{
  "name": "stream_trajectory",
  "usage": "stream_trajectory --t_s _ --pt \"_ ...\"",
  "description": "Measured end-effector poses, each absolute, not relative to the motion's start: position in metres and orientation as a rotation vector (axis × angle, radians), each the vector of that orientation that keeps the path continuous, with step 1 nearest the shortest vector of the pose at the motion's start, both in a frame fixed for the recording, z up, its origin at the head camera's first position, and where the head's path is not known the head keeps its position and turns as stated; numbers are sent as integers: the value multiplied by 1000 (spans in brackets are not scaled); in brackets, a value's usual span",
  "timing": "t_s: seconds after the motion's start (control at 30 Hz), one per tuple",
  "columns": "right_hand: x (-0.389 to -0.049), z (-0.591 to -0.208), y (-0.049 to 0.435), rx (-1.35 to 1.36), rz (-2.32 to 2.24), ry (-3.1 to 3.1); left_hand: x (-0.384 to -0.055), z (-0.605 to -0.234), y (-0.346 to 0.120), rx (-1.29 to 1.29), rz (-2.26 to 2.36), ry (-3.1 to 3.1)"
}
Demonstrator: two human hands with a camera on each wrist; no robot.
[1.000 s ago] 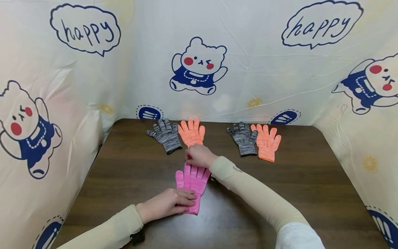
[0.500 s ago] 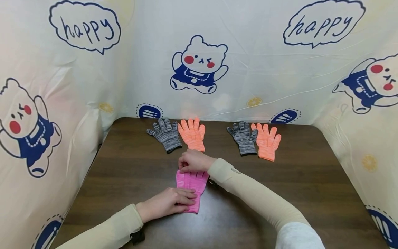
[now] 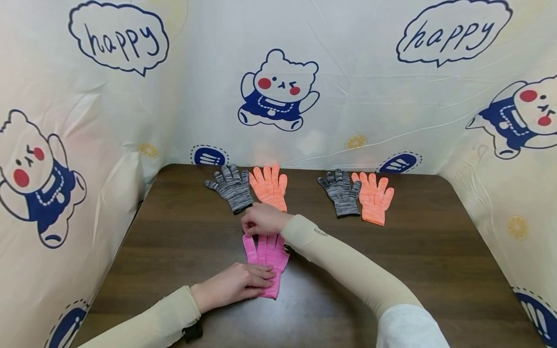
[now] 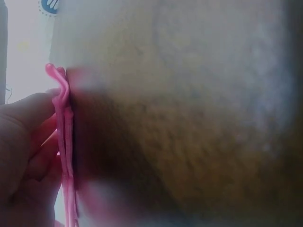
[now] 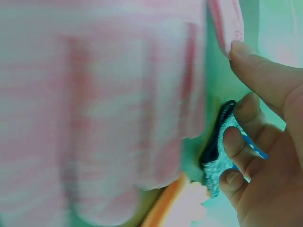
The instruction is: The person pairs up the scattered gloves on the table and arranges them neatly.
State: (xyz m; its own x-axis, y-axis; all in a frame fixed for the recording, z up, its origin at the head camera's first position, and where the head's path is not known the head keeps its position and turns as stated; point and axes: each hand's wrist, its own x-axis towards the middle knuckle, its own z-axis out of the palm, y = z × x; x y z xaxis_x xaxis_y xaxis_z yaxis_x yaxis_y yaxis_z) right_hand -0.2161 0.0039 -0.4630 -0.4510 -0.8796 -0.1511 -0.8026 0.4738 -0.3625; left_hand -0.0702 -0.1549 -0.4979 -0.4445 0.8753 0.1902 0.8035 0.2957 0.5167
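A pink knitted glove (image 3: 266, 256) lies on the brown table, its fingers pointing away from me. My left hand (image 3: 237, 284) rests flat across the cuff, fingers stretched out over it. In the left wrist view the layered cuff edge (image 4: 65, 137) shows beside that hand's fingers. My right hand (image 3: 264, 219) is at the glove's far end and pinches the tip of its thumb. From the right wrist, the glove's thumb (image 5: 229, 23) stands apart from its other fingers (image 5: 113, 132), with my fingertips at its end. My right hand hides the tips of the other glove fingers in the head view.
Along the back edge lie a grey glove (image 3: 232, 189) and an orange glove (image 3: 270, 188) at centre left. Another grey glove (image 3: 341, 194) and orange glove (image 3: 373, 200) lie to the right. A printed curtain (image 3: 278, 29) surrounds the table (image 3: 174, 251).
My right hand has moved left from the glove's middle fingers to its thumb, which now angles outward. My left hand has stayed on the cuff.
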Motion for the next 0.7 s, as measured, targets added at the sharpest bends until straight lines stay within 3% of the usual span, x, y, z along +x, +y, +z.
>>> stream_trajectory --t_s 0.37,0.7 --pt "-212 -472 -13 -1414 -148 2510 -69 -499 -155 1555 870 2409" --pt "-213 -473 -1 -1335 -439 2401 -71 -500 -156 1516 891 2395"
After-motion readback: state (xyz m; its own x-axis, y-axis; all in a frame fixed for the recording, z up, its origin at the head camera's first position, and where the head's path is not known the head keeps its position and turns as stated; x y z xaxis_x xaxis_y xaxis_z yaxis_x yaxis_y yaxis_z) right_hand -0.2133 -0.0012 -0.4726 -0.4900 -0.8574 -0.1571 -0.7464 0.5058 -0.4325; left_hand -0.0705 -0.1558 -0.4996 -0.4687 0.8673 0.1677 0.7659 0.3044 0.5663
